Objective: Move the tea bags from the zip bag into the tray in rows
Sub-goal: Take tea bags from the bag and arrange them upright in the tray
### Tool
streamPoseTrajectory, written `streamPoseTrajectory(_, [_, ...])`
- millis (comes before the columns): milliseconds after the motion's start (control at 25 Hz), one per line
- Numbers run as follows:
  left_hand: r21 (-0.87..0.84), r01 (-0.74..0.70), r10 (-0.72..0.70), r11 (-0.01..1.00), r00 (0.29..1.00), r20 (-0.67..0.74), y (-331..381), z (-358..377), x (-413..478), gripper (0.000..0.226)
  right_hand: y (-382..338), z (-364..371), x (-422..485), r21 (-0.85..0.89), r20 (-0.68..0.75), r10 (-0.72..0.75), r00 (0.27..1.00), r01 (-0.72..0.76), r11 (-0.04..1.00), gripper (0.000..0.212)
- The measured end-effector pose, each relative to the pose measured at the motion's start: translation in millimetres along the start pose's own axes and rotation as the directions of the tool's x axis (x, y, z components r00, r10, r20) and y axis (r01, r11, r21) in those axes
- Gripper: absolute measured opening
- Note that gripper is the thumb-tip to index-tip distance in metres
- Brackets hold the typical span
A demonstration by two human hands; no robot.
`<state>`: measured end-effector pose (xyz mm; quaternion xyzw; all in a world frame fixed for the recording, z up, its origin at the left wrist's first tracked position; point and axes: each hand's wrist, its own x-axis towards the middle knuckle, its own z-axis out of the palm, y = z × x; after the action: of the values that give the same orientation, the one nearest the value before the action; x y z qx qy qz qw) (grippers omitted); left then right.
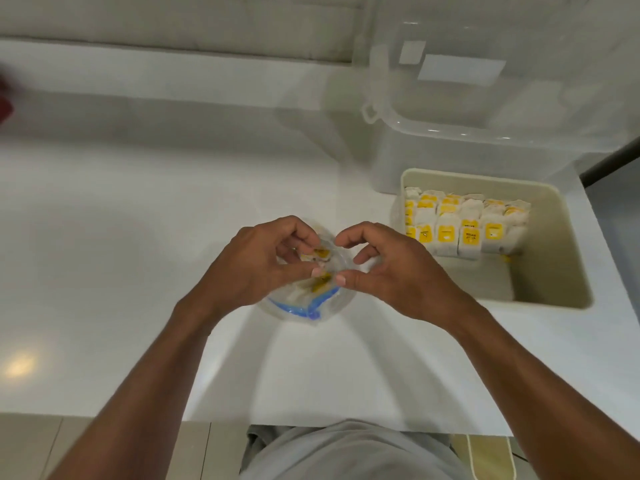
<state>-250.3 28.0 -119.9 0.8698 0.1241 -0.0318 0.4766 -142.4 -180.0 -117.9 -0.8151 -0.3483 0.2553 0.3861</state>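
Glossy white counter (138, 220) under a pale far wall (173, 19); fingers (301, 235) of left hand (256, 261) and right hand (391, 271) pinch the zip bag (298, 306).

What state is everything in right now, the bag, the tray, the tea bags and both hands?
left hand, pinching the zip bag
right hand, pinching the zip bag
zip bag, crumpled, nearly empty
tray, partly filled, near end bare
tea bags in tray, upright in rows

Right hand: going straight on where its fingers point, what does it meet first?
The right hand points left toward the zip bag, so it would probably meet the bag's rim first, then the left hand just beyond; depth is unclear.
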Motion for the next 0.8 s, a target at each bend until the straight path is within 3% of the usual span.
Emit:
streamPoseTrajectory(160, [0.185,0.03,-0.037,0.982,0.999,0.034,-37.1,-4.3,-4.0,0.031,-0.5,35.3,14.3,-0.209,0.034,-0.033,0.999,0.039,0.977,0.037])
streamPoseTrajectory(280, [0.354,0.066,-0.085,0.933,0.996,0.039,-47.7,-0.9,-2.0,0.028,3.2,48.5,18.5,-0.472,-0.011,-0.049,0.999,0.038,0.881,0.04])
streamPoseTrajectory(400, [0.509,0.058,-0.084,0.859,0.996,0.028,-48.5,5.3,1.0,0.033,6.9,54.9,18.7,-0.602,0.003,-0.038,0.999,0.032,0.798,0.041])
streamPoseTrajectory(560, [0.569,0.017,-0.038,0.822,0.999,0.025,-45.7,12.5,3.3,0.043,14.7,59.4,16.6,-0.583,-0.007,-0.047,0.999,0.033,0.812,0.037])
streamPoseTrajectory(680, [0.629,-0.003,-0.014,0.777,1.0,0.023,-43.4,20.1,5.3,0.027,18.1,63.4,19.2,-0.587,-0.031,-0.06,0.998,0.03,0.809,0.034])
streamPoseTrajectory(800, [0.485,0.06,-0.045,0.872,0.998,-0.042,-43.9,19.1,4.3,0.018,16.3,61.4,22.5,-0.504,-0.098,-0.05,0.994,-0.006,0.864,0.025])
